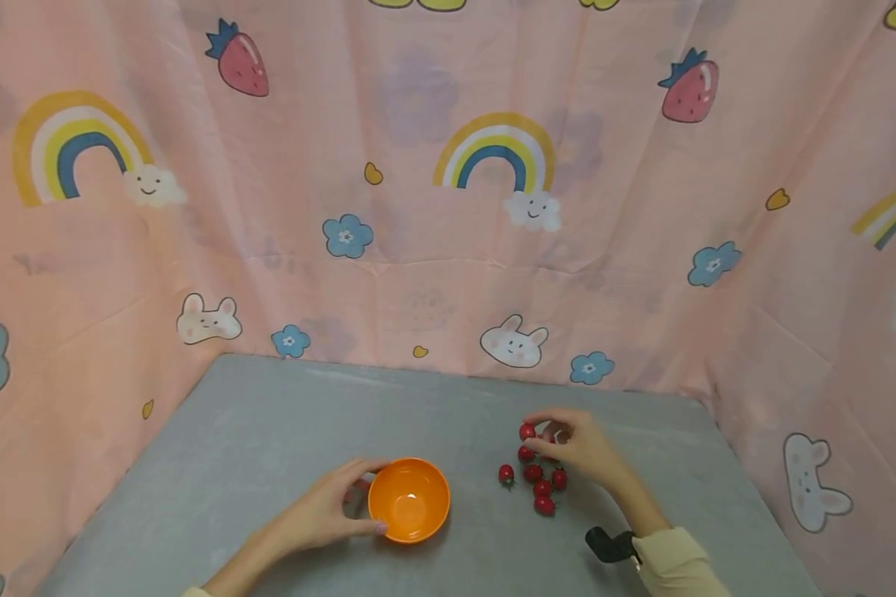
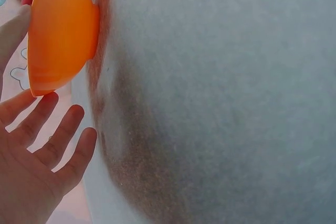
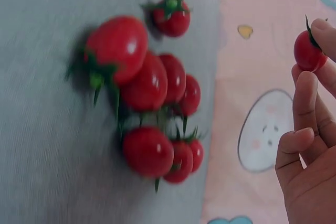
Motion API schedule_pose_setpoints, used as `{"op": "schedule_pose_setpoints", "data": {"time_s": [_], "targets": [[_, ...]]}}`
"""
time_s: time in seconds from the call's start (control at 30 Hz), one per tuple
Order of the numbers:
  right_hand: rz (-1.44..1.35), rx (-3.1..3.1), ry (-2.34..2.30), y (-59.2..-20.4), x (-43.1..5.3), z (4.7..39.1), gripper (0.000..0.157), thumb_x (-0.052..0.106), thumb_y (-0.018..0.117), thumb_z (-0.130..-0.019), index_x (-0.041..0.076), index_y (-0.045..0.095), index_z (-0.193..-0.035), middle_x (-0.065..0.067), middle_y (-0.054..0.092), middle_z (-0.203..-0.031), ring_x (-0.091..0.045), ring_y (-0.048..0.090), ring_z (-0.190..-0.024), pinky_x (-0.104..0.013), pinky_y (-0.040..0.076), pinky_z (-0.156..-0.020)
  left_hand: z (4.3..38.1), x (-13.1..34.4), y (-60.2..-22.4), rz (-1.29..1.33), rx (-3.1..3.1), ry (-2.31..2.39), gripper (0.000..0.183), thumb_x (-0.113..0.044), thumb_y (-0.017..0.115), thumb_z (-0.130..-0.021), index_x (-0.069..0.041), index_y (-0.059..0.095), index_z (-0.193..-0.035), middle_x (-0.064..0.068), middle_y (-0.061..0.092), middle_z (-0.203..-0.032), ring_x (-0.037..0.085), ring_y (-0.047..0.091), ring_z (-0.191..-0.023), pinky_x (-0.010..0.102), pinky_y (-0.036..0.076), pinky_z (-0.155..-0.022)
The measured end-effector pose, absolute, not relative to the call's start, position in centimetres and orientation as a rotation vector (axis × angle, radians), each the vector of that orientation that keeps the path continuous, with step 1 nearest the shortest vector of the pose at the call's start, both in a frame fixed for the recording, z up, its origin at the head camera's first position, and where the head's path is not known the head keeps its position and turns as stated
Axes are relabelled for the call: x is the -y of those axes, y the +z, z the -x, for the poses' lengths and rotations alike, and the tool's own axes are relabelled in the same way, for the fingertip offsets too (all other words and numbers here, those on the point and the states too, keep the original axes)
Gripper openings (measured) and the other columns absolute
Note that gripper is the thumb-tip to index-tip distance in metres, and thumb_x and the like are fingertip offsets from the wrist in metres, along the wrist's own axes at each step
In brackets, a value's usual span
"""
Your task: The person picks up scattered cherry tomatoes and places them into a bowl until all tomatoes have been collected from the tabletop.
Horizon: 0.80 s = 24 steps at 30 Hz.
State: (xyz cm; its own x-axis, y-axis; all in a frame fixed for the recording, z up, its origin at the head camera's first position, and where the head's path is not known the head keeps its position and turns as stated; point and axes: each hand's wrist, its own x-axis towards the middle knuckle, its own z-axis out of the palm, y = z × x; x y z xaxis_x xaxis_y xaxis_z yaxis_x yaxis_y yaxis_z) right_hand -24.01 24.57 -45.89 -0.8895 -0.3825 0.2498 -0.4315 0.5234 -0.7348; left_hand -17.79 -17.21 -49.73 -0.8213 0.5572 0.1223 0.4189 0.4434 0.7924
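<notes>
In the head view, my left hand (image 1: 321,510) holds the orange bowl (image 1: 409,502) at its left side, thumb at the near rim and fingertips at the far rim. The left wrist view has the bowl (image 2: 63,32) standing upright on its foot, its lower fingers spread beside it. My right hand (image 1: 588,449) pinches a cherry tomato (image 1: 527,431) between thumb and fingertips. Seen from the right wrist, this red tomato (image 3: 305,52) has a green stem and is raised above the others. Below the hand lies a group of cherry tomatoes (image 1: 542,488), with a single cherry tomato (image 1: 506,474) to their left.
The grey table (image 1: 284,431) reaches back to a pink patterned curtain (image 1: 388,307), which also hangs along both sides. A black strap piece (image 1: 611,545) sits at the right wrist, by the beige sleeve (image 1: 675,564).
</notes>
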Motion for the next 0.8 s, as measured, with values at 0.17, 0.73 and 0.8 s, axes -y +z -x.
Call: {"op": "schedule_pose_setpoints", "data": {"time_s": [0.17,0.73,0.8], "targets": [[-0.786,2.664,1.362,-45.8,-23.1,24.0,0.027,0.021,0.082,-0.089,0.013,0.074,-0.113,0.000,0.067,-0.085,-0.017,0.059,-0.072,-0.028,0.050,-0.063,17.9,17.2,-49.8,-0.876,-2.532,1.320,0.073,-0.039,0.085,-0.084,-0.016,0.052,-0.145,-0.004,0.056,-0.135,0.016,0.060,-0.106,0.039,0.053,-0.085],[-0.894,2.669,1.476,-45.8,-19.1,23.6,0.027,0.022,0.083,-0.088,0.015,0.075,-0.113,0.005,0.070,-0.099,-0.019,0.060,-0.077,-0.029,0.051,-0.065,17.5,17.3,-49.4,-0.839,-2.541,1.303,0.072,-0.042,0.084,-0.084,-0.018,0.052,-0.144,-0.006,0.055,-0.134,0.015,0.059,-0.106,0.040,0.053,-0.087],[-0.909,2.672,1.488,-45.8,-18.7,23.6,0.026,0.022,0.083,-0.088,0.016,0.075,-0.113,0.005,0.070,-0.099,-0.019,0.060,-0.077,-0.028,0.051,-0.067,17.4,17.3,-49.5,-0.842,-2.546,1.299,0.072,-0.043,0.084,-0.084,-0.019,0.052,-0.144,-0.007,0.055,-0.134,0.015,0.059,-0.106,0.040,0.053,-0.087]]}}
